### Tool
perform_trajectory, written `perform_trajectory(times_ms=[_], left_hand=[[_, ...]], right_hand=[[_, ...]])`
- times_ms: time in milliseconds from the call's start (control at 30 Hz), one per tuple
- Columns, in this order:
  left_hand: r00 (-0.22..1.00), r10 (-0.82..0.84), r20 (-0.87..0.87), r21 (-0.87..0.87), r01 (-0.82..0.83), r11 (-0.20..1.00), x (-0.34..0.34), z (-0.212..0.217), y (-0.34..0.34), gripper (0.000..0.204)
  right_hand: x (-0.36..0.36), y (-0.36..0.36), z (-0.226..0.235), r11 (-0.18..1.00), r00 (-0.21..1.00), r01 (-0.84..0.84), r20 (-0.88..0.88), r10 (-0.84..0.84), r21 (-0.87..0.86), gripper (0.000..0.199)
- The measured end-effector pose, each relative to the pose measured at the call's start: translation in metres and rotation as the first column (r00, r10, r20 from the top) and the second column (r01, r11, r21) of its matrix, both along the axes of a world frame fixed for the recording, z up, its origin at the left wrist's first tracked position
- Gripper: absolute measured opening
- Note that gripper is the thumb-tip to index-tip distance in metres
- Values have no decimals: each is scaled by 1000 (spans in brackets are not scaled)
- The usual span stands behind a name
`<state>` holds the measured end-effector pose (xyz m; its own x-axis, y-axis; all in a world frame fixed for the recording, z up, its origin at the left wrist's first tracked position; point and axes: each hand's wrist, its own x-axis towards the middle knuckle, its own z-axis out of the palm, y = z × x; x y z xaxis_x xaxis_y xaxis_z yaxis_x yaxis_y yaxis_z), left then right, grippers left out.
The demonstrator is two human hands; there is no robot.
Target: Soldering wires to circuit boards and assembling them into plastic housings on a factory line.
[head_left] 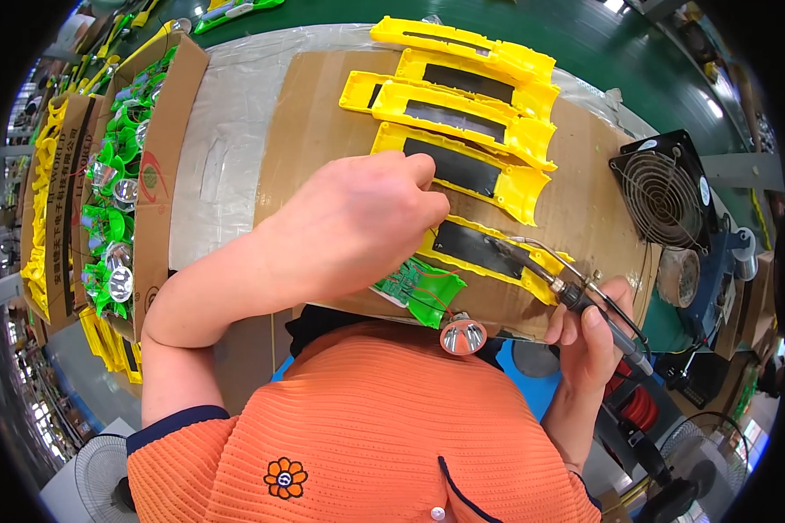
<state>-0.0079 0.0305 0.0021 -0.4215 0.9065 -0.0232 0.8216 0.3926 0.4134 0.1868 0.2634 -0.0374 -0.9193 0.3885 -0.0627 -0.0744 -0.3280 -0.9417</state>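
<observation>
My left hand (358, 218) is closed in a pinch above the nearest yellow plastic shell (545, 283); whatever its fingertips grip is hidden. My right hand (597, 344) grips a soldering iron (576, 298) with a thin metal tube attached alongside. The iron's tip points left over the black panel (471, 248) set in that shell. Just in front of it lies a green shell (438, 301) with a circuit board (401, 281), partly under my left wrist. Thin red wires run from it, and a round reflector (463, 336) rests at the near edge.
Several more yellow shells (523, 187) with black panels lie in a row farther back on the cardboard sheet (314, 113). At left, a cardboard box (167, 131) holds green parts with reflectors. A black fan (665, 192) stands at right, near a blue device (715, 275).
</observation>
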Motion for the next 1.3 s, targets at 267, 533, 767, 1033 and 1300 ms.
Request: perform_trajectory(times_ms=[267,533,767,1033,1300], left_hand=[[982,-34,-185,161,65,985,15,12,-7,13],[990,-61,-129,89,73,993,38,3,-8,14],[996,-29,-90,226,48,973,49,-7,8,11],[1000,12,-13,81,-11,997,47,-7,27,4],[996,74,-43,10,-74,997,50,-4,37,8]], right_hand=[[2,-6,0,1000,1000,12,-11,-13,-10,23],[1,-13,3,998,998,56,-9,-57,-30,22],[-2,-39,-2,963,996,88,16,-86,-256,19],[15,11,2,995,999,-19,-28,16,-95,19],[16,19,7,993,986,-110,118,114,-39,18]])
